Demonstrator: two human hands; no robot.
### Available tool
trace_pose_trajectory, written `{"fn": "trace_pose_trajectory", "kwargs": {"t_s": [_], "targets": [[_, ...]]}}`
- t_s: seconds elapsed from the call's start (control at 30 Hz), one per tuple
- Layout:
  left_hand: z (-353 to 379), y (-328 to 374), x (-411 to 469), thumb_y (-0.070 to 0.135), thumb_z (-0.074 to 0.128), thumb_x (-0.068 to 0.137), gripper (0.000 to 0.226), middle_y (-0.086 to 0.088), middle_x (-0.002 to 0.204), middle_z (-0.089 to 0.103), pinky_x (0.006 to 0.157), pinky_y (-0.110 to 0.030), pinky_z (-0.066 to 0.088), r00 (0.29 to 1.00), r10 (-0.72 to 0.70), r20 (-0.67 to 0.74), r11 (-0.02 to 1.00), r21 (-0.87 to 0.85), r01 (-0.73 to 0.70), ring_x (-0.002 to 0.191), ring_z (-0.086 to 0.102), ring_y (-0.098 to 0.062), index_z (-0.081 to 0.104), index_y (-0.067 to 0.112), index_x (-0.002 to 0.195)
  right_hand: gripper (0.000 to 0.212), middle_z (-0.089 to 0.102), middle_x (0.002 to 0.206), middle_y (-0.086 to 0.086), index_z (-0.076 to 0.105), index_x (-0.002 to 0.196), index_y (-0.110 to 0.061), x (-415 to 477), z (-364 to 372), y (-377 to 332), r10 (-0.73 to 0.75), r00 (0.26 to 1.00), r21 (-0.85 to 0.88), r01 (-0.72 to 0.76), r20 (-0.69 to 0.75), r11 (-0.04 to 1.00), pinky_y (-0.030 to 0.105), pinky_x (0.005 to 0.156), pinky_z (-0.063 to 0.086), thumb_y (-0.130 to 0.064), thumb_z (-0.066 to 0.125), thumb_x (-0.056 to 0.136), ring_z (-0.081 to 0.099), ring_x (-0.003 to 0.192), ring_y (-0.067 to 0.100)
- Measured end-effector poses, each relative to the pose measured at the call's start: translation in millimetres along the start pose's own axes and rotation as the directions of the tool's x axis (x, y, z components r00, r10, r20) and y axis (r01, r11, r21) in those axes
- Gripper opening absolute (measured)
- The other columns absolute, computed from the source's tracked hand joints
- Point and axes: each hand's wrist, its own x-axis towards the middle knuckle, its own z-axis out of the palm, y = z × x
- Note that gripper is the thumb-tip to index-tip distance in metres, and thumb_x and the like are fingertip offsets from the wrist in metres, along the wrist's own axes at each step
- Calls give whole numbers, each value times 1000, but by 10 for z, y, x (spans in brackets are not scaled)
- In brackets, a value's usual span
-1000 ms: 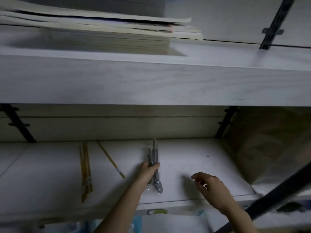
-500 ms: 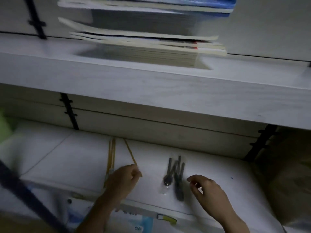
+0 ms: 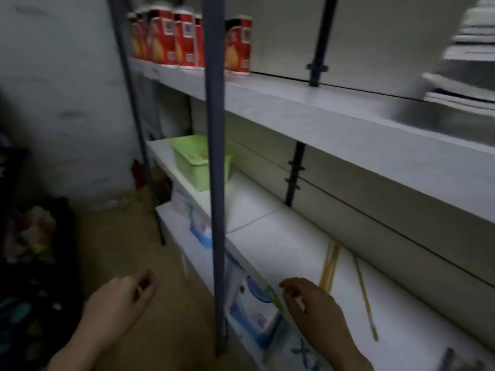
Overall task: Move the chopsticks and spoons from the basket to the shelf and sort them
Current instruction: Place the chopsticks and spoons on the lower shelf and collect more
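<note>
Next basket pick pending.
Left hand (image 3: 120,298) and right hand (image 3: 316,311) loosely curled, empty; green basket (image 3: 198,175) far left along shelf (image 3: 267,236), left hand nearer.

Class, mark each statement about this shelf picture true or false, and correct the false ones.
1. The green basket and the yellow chopsticks are on the same shelf. True.
2. The chopsticks lie inside the basket. False: they lie on the bare shelf, to the right of it.
3. Red cans stand on the shelf above the basket. True.
4. Both hands reach into the basket. False: the left hand and right hand are well apart from it.
</note>
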Motion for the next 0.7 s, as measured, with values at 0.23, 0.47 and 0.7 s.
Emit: {"fn": "trace_pose_trajectory", "kwargs": {"t_s": [0.23, 0.47, 0.7], "targets": [[-145, -848, 31, 47, 44, 92, 15, 18, 82, 60, 57, -12, 47, 983, -182, 2, 983, 36, 182, 69, 58, 5, 55, 37, 86, 31, 56, 117, -14, 51, 122, -34, 664, 681, -808, -114, 974, 34, 109, 194, 993, 15, 91, 40, -41, 39, 94, 54, 106, 1], [-409, -1675, 796, 43, 45, 92, 19, 16, 81, 62, 66, -14, 50, 958, -282, -49, 959, -32, 281, 73, 58, 6, 58, 31, 86, 21, 50, 108, -15, 51, 117, -33, 1583, 1205, -1606, -78, 974, 102, 57, 213, 993, 13, 92, 39, -31, 43, 97, 47, 96, -4], [-580, -2076, 1682, 45, 45, 92, 14, 16, 81, 61, 61, -14, 49, 983, -172, -61, 985, -17, 171, 74, 58, 3, 55, 37, 86, 19, 58, 101, -17, 60, 108, -32, 2298, 1257, -1931, -5, 1000, 110, 6, -9, 994, 15, 83, 48, -25, 55, 92, 59, 91, -1]]}}
